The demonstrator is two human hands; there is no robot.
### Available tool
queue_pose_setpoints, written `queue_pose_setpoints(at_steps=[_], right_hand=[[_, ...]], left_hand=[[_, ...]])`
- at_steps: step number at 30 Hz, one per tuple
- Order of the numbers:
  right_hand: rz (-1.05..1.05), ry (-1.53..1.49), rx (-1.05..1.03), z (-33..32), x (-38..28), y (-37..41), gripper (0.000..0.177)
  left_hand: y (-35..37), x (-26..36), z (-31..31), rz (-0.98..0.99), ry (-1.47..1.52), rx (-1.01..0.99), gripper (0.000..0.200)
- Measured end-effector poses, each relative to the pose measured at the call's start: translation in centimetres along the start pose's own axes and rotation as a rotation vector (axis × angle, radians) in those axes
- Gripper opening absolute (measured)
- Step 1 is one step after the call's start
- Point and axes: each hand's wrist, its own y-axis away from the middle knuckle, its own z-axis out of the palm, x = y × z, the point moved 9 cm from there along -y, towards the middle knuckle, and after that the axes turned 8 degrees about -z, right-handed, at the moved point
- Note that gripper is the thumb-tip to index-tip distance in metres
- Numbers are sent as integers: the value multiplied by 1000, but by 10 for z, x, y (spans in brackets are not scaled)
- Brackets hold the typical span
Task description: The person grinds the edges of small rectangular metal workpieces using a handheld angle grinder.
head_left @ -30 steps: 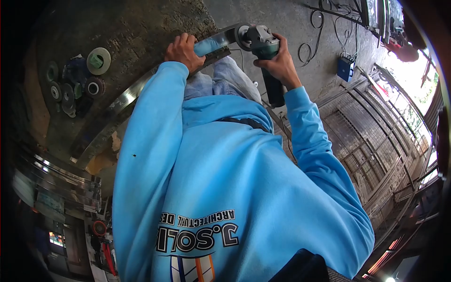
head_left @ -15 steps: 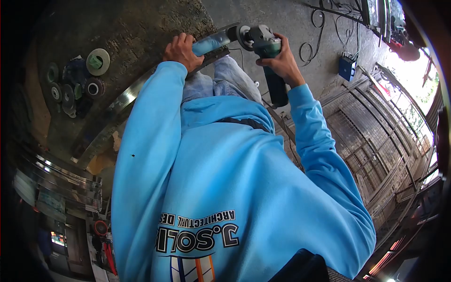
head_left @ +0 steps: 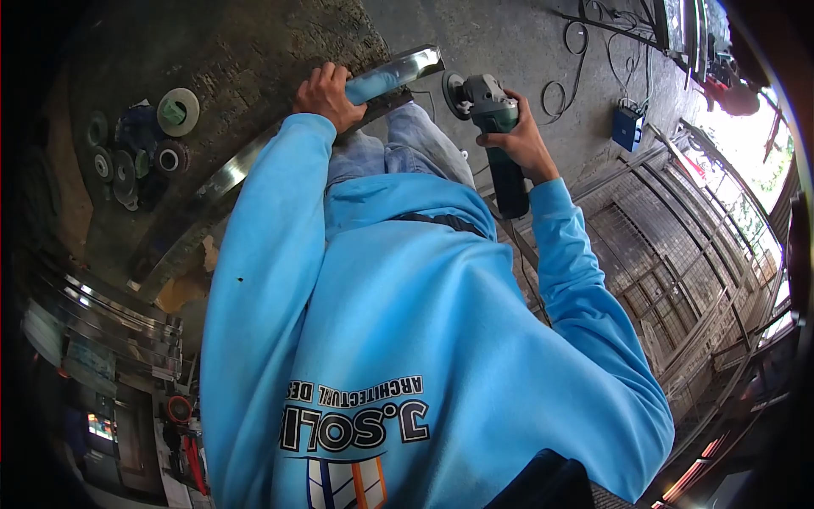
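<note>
My left hand (head_left: 329,95) is closed round a long curved shiny metal bar (head_left: 233,174), which lies along the edge of a dark worn table (head_left: 254,42). The bar's polished end (head_left: 415,64) sticks out past the table edge, above my legs. In my right hand (head_left: 527,140) is a green and grey angle grinder (head_left: 496,110), gripped around its body. Its disc (head_left: 455,92) faces the bar's end, with a gap between them.
Several grinding discs (head_left: 177,112) lie on the table at the left. Cables (head_left: 555,97) and a blue box (head_left: 627,127) rest on the floor at the right, near metal frames (head_left: 678,254). More metal pieces (head_left: 119,318) are at the lower left.
The grinder in my right hand has moved right and down, away from the bar, uncovering the bar's end. My left hand has stayed in place.
</note>
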Motion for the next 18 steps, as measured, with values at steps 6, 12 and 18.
queue_pose_setpoints(at_steps=[6, 12, 18], right_hand=[[-6, -55, -69, 3, -4, -29, 112], [-16, 20, -87, 0, 6, -40, 113], [-17, -57, -120, 1, 4, -34, 112]], left_hand=[[-1, 2, -2, -17, 0, 7, 51], [-1, 0, -3, -17, -12, -6, 51], [0, 2, -2, -14, -13, -9, 52]])
